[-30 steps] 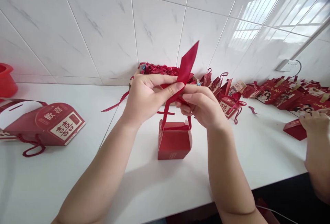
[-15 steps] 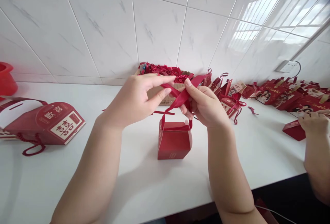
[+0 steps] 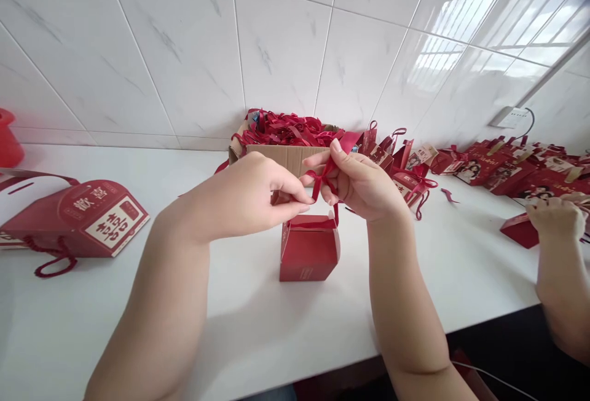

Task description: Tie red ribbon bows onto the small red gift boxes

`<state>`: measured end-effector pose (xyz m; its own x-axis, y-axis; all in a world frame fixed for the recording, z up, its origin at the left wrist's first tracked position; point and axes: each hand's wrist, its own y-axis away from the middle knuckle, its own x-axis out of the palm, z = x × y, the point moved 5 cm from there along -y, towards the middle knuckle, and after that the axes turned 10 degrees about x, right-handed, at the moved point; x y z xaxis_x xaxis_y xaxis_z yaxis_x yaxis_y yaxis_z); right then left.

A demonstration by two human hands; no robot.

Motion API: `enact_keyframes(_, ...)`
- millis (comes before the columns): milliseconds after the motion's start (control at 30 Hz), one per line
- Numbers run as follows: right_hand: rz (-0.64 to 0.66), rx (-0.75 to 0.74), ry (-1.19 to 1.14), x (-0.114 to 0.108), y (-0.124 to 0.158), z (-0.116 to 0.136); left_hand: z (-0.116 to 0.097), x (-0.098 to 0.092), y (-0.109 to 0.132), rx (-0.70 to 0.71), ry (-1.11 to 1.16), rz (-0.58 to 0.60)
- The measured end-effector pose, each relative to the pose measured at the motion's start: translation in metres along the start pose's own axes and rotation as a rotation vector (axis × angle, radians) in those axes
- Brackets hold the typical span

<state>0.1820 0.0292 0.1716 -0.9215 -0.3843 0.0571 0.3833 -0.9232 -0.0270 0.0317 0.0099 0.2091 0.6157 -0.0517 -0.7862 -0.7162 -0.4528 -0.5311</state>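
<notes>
A small red gift box stands upright on the white table, between my forearms. Above it, a dark red ribbon is looped and crossed, running down to the box's top. My left hand pinches part of the ribbon between thumb and fingertips, palm turned down. With thumb and index finger, my right hand grips the ribbon's upper end, while its other fingers curl behind the loop. Part of the ribbon is hidden behind the fingers.
Behind my hands, a cardboard box is heaped with red ribbons. A larger red gift box lies at left, near a red bucket. Several finished-looking boxes crowd the right, where another person's hand touches a red box.
My left hand has dropped a little and closed on the ribbon. The ribbon has gone from a wide crossing to a smaller loop. The view has shifted slightly.
</notes>
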Motion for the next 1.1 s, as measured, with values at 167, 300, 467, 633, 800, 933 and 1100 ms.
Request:
enact_keyframes(167,-0.074,-0.041,0.142,0.002,0.005,0.004,0.021,0.018,0.002,-0.176,0.033,0.299)
enact_keyframes(300,-0.35,-0.261,0.563,0.006,0.019,0.019,0.034,0.013,-0.001,-0.3,0.049,0.166)
enact_keyframes(467,-0.457,-0.566,0.761,0.013,0.029,0.031,0.035,0.013,-0.012,-0.307,0.353,-0.192)
enact_keyframes(633,-0.303,-0.544,0.686,0.015,0.025,0.027,0.025,0.038,-0.026,-0.213,0.763,-0.077)
enact_keyframes(800,-0.231,-0.483,0.731,0.015,0.027,0.026,0.028,0.038,-0.026,-0.267,0.78,-0.191)
enact_keyframes(933,-0.254,-0.399,0.834,0.008,0.036,0.03,0.038,0.023,-0.019,-0.337,0.502,-0.255)
enact_keyframes(1100,-0.216,-0.136,0.953,0.0,0.051,0.027,0.055,0.011,-0.008,-0.43,0.202,-0.213)
